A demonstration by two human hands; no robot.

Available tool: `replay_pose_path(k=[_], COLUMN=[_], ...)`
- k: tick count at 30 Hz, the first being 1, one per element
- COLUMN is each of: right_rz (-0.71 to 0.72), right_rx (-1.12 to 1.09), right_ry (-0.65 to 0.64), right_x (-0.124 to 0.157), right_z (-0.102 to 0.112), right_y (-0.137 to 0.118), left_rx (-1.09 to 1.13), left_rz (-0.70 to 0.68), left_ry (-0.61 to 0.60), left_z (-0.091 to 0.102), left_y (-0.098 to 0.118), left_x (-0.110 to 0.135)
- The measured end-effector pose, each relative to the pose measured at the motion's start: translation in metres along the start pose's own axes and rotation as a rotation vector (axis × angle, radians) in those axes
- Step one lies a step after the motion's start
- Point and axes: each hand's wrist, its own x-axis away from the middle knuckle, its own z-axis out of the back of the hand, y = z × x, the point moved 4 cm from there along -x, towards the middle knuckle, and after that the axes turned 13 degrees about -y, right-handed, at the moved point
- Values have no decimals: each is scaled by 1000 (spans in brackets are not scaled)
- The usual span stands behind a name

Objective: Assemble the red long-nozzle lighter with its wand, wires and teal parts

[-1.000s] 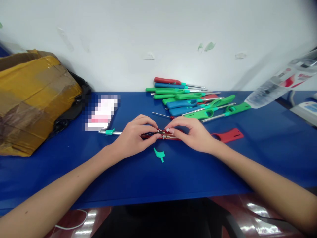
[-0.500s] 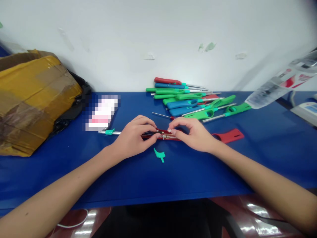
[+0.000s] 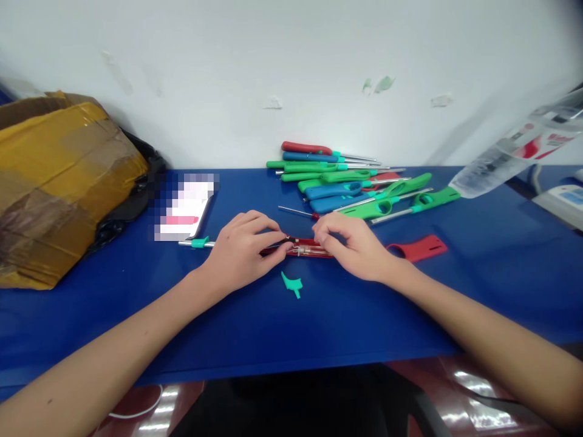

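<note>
An opened red gas lighter point(image 3: 311, 248) lies on the table with its inner parts showing. My left hand point(image 3: 243, 246) pinches the middle of it between thumb and fingertips. To the left its metal tube with a green collar point(image 3: 199, 243) sticks out beyond that hand. Over the lighter's right end is my right hand point(image 3: 355, 246), fingers curled and pressed together; whatever they hold is hidden. A loose green trigger point(image 3: 292, 284) rests just in front of the lighter. Right of my right hand lies a red shell half point(image 3: 423, 247). A screwdriver point(image 3: 298, 212) with a red handle lies behind it.
Several green, blue and red lighters point(image 3: 344, 176) are piled near the wall. A phone point(image 3: 184, 209) and a taped carton point(image 3: 68, 188) stand on the left. At the right a plastic bottle point(image 3: 505, 155) leans beside a white device point(image 3: 565, 200). The blue table's front edge point(image 3: 273, 373) is near me.
My right hand has curled its fingers more and lifted slightly off the lighter's inner parts. The small white piece seen at its fingertips no longer shows. My left hand stays on the lighter.
</note>
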Motion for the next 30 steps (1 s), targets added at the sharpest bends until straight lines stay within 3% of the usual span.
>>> replay_pose_path(k=[15, 23, 30], right_rz=[54, 72, 113], right_rx=[78, 44, -6], right_ry=[7, 1, -77], right_x=[0, 0, 2], right_z=[-3, -2, -3], right_y=[0, -2, -5], left_rx=[121, 144, 188], left_rz=[-69, -46, -21], left_ry=[-166, -192, -186], left_z=[-6, -4, -5], left_y=[0, 1, 0], left_x=[0, -1, -1])
